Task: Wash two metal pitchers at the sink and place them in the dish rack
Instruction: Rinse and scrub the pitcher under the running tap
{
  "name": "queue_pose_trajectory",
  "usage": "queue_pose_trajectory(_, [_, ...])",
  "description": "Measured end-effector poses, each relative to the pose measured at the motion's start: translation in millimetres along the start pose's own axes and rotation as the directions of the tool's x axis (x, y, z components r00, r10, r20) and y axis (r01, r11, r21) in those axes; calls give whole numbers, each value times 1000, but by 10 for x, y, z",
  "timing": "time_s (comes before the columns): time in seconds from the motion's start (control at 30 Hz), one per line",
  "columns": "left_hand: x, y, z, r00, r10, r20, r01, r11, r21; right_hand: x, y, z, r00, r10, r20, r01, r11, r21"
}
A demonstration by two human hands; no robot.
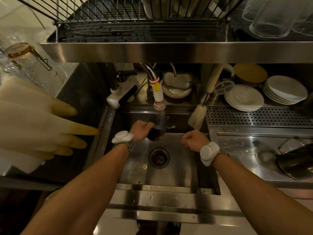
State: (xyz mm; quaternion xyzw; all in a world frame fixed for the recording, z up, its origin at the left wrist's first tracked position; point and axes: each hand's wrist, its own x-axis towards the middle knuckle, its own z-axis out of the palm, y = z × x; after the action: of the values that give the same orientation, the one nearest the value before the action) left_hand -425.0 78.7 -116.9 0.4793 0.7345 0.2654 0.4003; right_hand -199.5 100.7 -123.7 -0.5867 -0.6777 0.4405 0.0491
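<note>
Your left hand (141, 129) is wrapped round a dark metal pitcher (156, 133) at the centre of the frame. You hold it over the sink (177, 168), tilted, with its mouth turned up toward the faucet nozzle (159, 100). Water runs from the nozzle onto the pitcher's upper end. Your right hand (193, 139) hangs over the sink just right of centre, apart from the pitcher. Its fingers are curled into a loose fist, and nothing shows in its grasp. The drain (159, 157) sits below and between your two hands.

The second pitcher (296, 161) lies on its side on the wet steel table (240, 150) at the right edge of the frame, its handle pointing up and left. The dish rack (135, 21) spans the top of the frame above the sink, on a steel shelf; ribbed glasses (272, 17) stand mouth down at its upper right end.

A bottle brush (198, 117) leans against the back wall of the sink, right of the nozzle. Stacks of white plates (243, 98) rest behind the perforated strip at the right. Pale rubber gloves (42, 126) with yellowed fingertips fill the left side of the frame, and a clip-top glass jar (25, 55) lies above them at the upper left.
</note>
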Motion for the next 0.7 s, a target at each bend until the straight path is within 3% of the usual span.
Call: queue_pose_trajectory(0.7, [1, 80, 26, 998, 61, 1, -61, 998, 35, 73, -73, -37, 999, -11, -41, 9, 999, -53])
